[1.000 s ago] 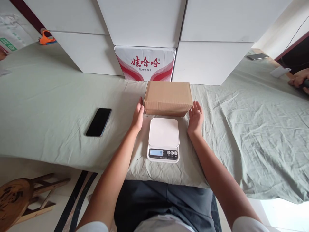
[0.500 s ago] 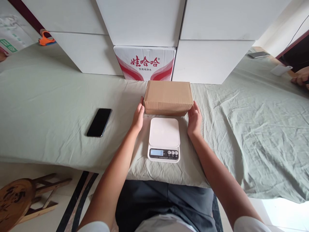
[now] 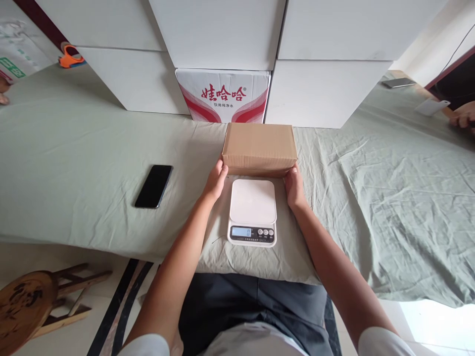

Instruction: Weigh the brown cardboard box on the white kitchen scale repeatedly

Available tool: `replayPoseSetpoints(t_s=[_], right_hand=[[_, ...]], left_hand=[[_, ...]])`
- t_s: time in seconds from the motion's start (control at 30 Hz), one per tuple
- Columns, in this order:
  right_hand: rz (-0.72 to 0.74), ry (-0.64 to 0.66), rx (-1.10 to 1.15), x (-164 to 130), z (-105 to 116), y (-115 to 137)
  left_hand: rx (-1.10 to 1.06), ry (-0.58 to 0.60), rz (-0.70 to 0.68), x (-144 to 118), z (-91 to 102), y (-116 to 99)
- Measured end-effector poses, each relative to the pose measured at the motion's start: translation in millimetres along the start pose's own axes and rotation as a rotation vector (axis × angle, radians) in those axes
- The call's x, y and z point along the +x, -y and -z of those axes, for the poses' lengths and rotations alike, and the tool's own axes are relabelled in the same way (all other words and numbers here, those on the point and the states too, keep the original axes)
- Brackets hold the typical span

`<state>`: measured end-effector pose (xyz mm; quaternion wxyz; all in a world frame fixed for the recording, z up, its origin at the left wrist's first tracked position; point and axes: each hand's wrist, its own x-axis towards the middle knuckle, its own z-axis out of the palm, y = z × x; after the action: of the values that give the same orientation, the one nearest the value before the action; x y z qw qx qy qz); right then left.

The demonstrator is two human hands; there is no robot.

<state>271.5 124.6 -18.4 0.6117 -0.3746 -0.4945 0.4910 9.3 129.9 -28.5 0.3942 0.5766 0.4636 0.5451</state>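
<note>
A closed brown cardboard box [image 3: 260,142] sits behind the scale, gripped between my two hands. My left hand [image 3: 216,179] presses on its near left corner, thumb on the front face. At the near right corner my right hand [image 3: 294,187] does the same; its other fingers are partly hidden behind or beneath the box. Directly in front of the box stands a white digital kitchen scale [image 3: 253,200] with a bare platform. Its lit display [image 3: 241,232] reads 0, with several round buttons to the right.
A black phone [image 3: 154,186] lies left on the green cloth [image 3: 92,198]. Large white cartons [image 3: 222,34] are stacked behind the box. Orange scissors [image 3: 70,57] are at far left. Another person's hand [image 3: 463,116] shows at the right edge. A wooden stool [image 3: 27,306] stands lower left.
Both hands have moved inward and closed on the box's near corners; earlier they lay more loosely along its sides. The box has hardly moved, and the scale still reads 0.
</note>
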Motion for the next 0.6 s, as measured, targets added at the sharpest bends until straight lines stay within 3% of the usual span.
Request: replayPoseSetpoints(t_s=[0.17, 0.33, 0.43, 0.6], right_hand=[[0.101, 0.008, -0.003, -12.6, -5.2, 37.5], [0.105, 0.005, -0.017, -54.6, -12.0, 81.2], [0.068, -0.034, -0.013, -86.5, -15.0, 85.0], [-0.014, -0.071, 0.003, -125.0, -12.8, 66.0]], left_hand=[[-0.017, 0.069, -0.078, -23.0, 2.5, -39.7], [-0.073, 0.078, -0.114, -64.2, 9.3, -79.9], [-0.075, 0.057, -0.056, -92.8, 11.9, -87.4], [-0.104, 0.023, 0.022, -128.3, 10.7, -77.4]])
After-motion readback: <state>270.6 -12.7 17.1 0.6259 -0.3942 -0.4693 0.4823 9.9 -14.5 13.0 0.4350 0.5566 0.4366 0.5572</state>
